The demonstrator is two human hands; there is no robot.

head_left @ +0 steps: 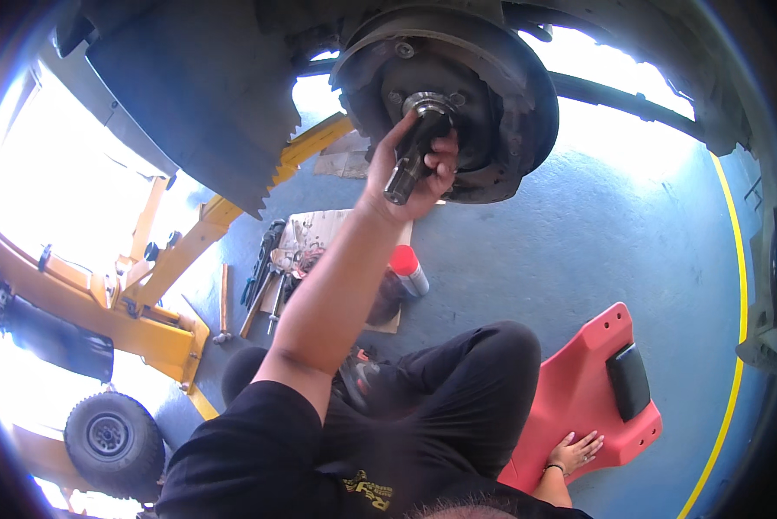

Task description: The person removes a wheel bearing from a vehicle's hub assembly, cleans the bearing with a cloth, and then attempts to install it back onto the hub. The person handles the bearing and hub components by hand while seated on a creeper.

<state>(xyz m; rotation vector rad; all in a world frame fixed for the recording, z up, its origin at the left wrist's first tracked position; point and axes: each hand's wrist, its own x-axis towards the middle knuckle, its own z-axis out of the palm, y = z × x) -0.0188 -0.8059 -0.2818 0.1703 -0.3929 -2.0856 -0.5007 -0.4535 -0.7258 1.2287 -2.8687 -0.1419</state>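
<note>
My left hand (417,164), arm stretched up and forward, is closed around a dark splined axle shaft (399,186). The shaft's toothed end points down toward me past my palm. Its inner end meets a shiny metal ring (430,103) at the centre of a dark, round brake assembly (492,112). My fingers wrap the shaft from the right, with the thumb side near the ring. Down to the right, my right hand (576,451) lies flat, fingers spread, on a red mechanic's creeper (570,372) with a black headrest (629,382).
Beneath my left arm, a spray can with a red cap (404,259) stands by cardboard (319,227) bearing tools and small parts. A hammer (224,304) lies left of them. A yellow jack (168,342) stands at left, near a wheel (112,437). Vehicle bodywork (189,78) hangs overhead.
</note>
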